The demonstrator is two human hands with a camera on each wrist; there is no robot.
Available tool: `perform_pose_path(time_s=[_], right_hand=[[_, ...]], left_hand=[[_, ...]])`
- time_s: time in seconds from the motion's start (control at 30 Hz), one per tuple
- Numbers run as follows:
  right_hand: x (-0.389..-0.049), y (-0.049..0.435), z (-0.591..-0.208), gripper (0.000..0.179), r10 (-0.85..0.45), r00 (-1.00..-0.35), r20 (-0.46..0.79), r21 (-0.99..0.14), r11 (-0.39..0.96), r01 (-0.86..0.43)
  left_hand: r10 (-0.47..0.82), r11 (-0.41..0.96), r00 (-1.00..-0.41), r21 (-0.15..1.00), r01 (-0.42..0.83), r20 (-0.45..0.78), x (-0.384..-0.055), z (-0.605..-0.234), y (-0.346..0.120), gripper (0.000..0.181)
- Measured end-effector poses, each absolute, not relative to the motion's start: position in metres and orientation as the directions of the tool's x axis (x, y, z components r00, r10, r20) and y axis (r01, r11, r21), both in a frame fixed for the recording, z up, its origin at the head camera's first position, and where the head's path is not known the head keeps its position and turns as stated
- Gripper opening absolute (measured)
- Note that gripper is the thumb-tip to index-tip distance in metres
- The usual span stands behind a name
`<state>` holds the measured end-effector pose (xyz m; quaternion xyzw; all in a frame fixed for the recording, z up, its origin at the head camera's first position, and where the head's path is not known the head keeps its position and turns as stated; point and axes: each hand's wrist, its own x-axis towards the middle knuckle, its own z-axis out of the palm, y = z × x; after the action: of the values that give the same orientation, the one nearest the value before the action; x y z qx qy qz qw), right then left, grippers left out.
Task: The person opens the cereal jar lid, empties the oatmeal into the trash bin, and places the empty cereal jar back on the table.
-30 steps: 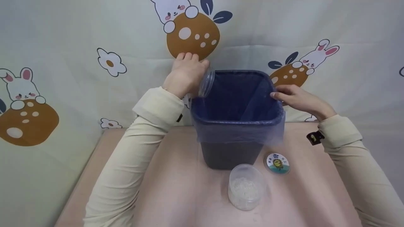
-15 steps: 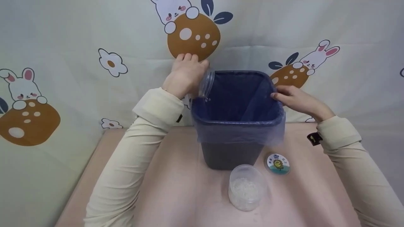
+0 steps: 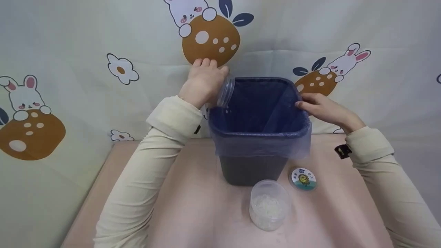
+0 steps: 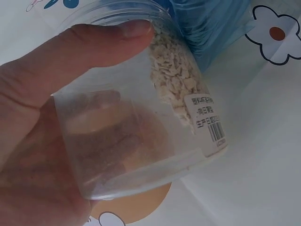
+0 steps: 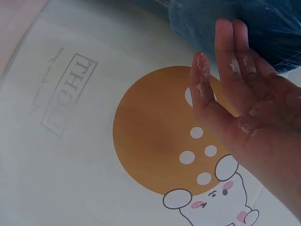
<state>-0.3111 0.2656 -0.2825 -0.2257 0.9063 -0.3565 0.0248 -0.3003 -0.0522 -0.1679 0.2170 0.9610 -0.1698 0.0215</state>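
Note:
My left hand (image 3: 203,82) grips a clear plastic jar (image 3: 225,91), tipped on its side with its mouth over the bin's left rim. Pale dry flakes (image 4: 174,70) lie along the jar's lower wall, near a barcode label (image 4: 207,122); its thumb presses close below the jar's neck in the left wrist view. A few pale bits show just under the mouth. The grey trash bin (image 3: 255,168) wears a blue plastic liner (image 3: 262,146) folded over its rim. At the right rim, my right hand (image 3: 324,108) holds the edge between thumb and fingers; whitish specks cling to its fingers (image 5: 202,75).
In front of the bin stands a clear open tub (image 3: 267,224) of whitish shreds. A round lid (image 3: 303,179) with a sunflower picture lies to its right on the pink table cover (image 3: 193,206). A rabbit-print cloth (image 3: 268,34) hangs close behind the bin.
A few pale bits have appeared below the jar's mouth, dropping into the bin. Both hands, the bin and the tub stay almost where they were.

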Motion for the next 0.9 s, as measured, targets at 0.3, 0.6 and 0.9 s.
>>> perform_pose_path(time_s=[0.3,0.6,0.9], right_hand=[[-0.3106,0.2671,-0.2825,0.027,-0.450,-0.884,0.129,-0.664,0.622,-0.414],[-0.3110,0.2681,-0.2823,0.026,-0.448,-0.885,0.126,-0.661,0.627,-0.411],[-0.3100,0.2660,-0.2829,0.030,-0.421,-0.901,0.103,-0.682,0.630,-0.372]], left_hand=[[0.411,0.844,-0.905,-0.328,0.424,-0.112,-0.2987,-0.1678,-0.0503,0.079],[0.411,0.836,-0.905,-0.349,0.422,-0.110,-0.2971,-0.1692,-0.0486,0.072],[0.408,0.837,-0.906,-0.350,0.421,-0.112,-0.2971,-0.1700,-0.0487,0.068]])
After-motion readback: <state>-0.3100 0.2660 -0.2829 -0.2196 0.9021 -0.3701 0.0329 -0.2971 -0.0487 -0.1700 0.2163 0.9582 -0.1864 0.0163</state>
